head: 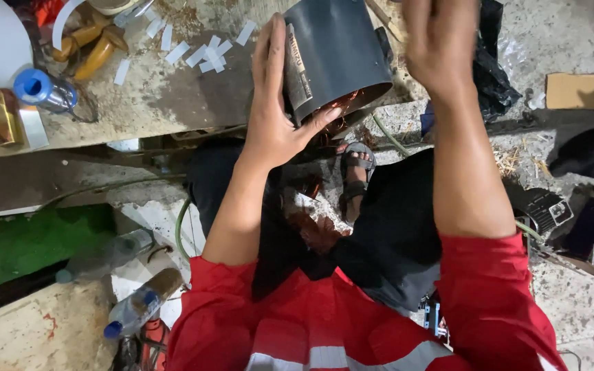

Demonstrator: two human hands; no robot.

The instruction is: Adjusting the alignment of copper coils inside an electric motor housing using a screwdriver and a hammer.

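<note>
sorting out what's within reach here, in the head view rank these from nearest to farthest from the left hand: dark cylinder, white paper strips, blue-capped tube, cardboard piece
1. Dark cylinder: under the left hand itself, at the bench edge.
2. White paper strips: scattered on the bench, just left of the hand.
3. Blue-capped tube: far left on the bench.
4. Cardboard piece: far right, on the ground.

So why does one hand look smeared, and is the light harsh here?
Head view: the right hand is motion-blurred, while the left hand on the grey cylinder is sharp; hard light puts a sheen on the right forearm and leaves dark shadow under the bench.
</note>
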